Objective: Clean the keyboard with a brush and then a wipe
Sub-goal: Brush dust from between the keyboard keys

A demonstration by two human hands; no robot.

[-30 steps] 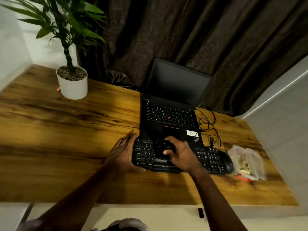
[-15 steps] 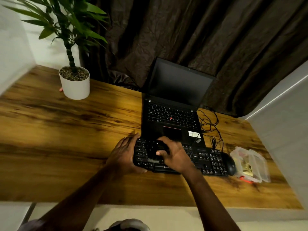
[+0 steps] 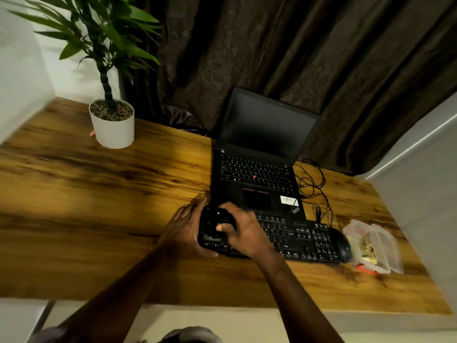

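- One wooden desk point(image 3: 99, 194) is filling most of the view, and one dark curtain point(image 3: 272, 45) is hanging behind it at 12 o'clock.
- One black laptop point(image 3: 257, 169) is standing open with its screen dark, right at 12 o'clock from the keyboard and touching its far edge.
- One potted plant point(image 3: 113, 129) in a white pot is standing well apart at 10 o'clock from the keyboard, near the desk's far left corner.
- One black keyboard point(image 3: 296, 238), the thing being cleaned, is lying flat near the desk's front edge, just right of centre.
- Two bare hands are working at the keyboard's left end.
- The left hand point(image 3: 184, 231) is resting against that end at 9 o'clock, with its fingers stretched out fairly straight and gripping nothing.
- The right hand point(image 3: 243, 233) is hovering over the left keys, with its fingers curled round one dark brush point(image 3: 217, 219), which is too blurred to show any bristles.
- One clear plastic box point(image 3: 373, 246) is sitting at 3 o'clock, just beyond the mouse, with something yellowish inside.
- One black mouse point(image 3: 342, 246) is lying at 3 o'clock, touching the keyboard's right end.
- One tangle of thin black cables point(image 3: 314, 186) is lying at 1 o'clock from the keyboard, beside the laptop's right edge.
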